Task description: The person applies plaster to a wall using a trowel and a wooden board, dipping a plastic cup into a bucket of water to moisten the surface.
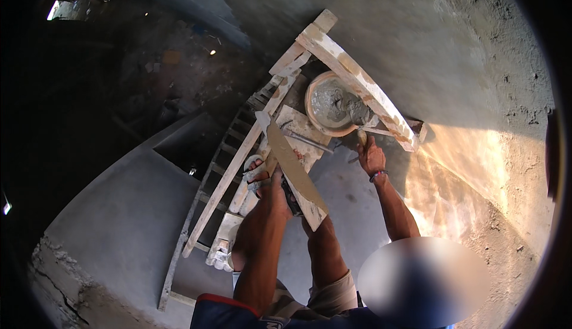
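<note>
My left hand [279,193] is closed around the underside of a long narrow wooden plastering float [292,165], tilted across the middle with its grey-brown face up. My right hand [372,157] grips the wooden handle of a trowel [361,137] at the near right rim of a round bucket [310,99]. The trowel's blade is hard to tell from the wet grey mortar [333,102] inside the bucket. A board with reddish smears [298,150] lies beneath the float, with a metal bar [310,142] across it.
Splattered timber beams [357,75] frame the bucket's far right side. To the left, a slatted wooden ladder [223,168] slopes past my sandalled foot [253,171]. A rough plastered wall [465,61] rises at right, partly sunlit. Dark lower ground with debris [173,61] lies far left.
</note>
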